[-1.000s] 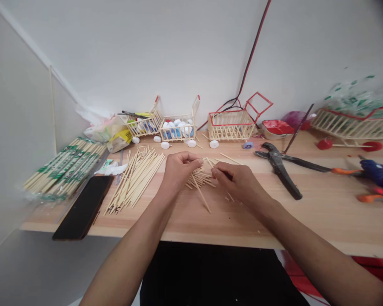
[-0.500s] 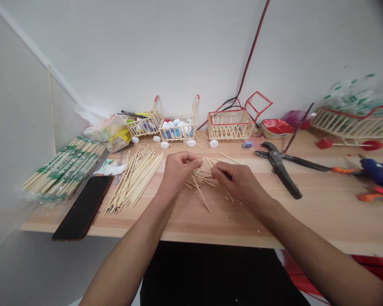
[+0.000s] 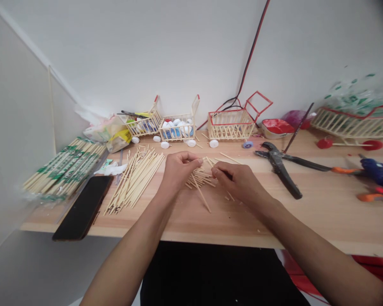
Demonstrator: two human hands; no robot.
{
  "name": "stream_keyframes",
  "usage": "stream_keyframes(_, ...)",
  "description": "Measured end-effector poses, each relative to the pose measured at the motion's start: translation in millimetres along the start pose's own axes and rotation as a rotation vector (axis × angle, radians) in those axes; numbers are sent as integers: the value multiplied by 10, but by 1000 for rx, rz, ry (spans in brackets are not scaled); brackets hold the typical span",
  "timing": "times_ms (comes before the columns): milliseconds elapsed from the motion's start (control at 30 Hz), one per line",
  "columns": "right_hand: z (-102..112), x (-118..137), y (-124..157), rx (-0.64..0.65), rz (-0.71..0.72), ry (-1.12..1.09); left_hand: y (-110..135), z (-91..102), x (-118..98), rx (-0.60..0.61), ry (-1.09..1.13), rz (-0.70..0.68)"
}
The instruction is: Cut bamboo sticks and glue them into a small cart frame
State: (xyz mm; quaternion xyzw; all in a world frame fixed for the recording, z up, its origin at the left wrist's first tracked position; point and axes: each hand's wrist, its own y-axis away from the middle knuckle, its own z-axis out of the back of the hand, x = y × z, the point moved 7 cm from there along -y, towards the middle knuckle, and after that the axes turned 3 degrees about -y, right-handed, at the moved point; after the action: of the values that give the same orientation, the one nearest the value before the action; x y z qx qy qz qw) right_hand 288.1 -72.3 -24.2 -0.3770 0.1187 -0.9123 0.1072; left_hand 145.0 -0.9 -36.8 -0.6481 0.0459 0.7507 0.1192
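My left hand [image 3: 180,168] is closed in a pinch, thumb against forefinger, above a loose pile of short wooden sticks [image 3: 199,178]. What its fingertips hold, if anything, is too small to make out. Close by on the right, my right hand [image 3: 238,176] is also pinched, its fingers round a thin wooden stick [image 3: 210,161] whose near end points toward the left fingertips. One longer stick [image 3: 201,195] slants out of the pile toward the front edge. Left of my hands lies a fan of long bare sticks [image 3: 140,178].
Along the wall stand small stick-built carts, one with a red rim [image 3: 231,123] and one holding white pieces [image 3: 178,129]. Black pliers [image 3: 281,165] and a blue glue gun [image 3: 378,172] lie right. A phone [image 3: 83,208] overhangs the front edge beside packaged chopsticks [image 3: 68,165].
Almost nothing differs. Both hands stay pinched in the same place, with at most a slight shift of the right hand.
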Motion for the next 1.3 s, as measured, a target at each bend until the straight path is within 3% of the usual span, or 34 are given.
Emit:
stream_keyframes(767,15,-53,5,-26,-90,-34,30,-5,-51,-9,68,44)
stream_keyframes(1300,8,-19,-16,-4,-18,-14,23,-16,-32,8,47,21)
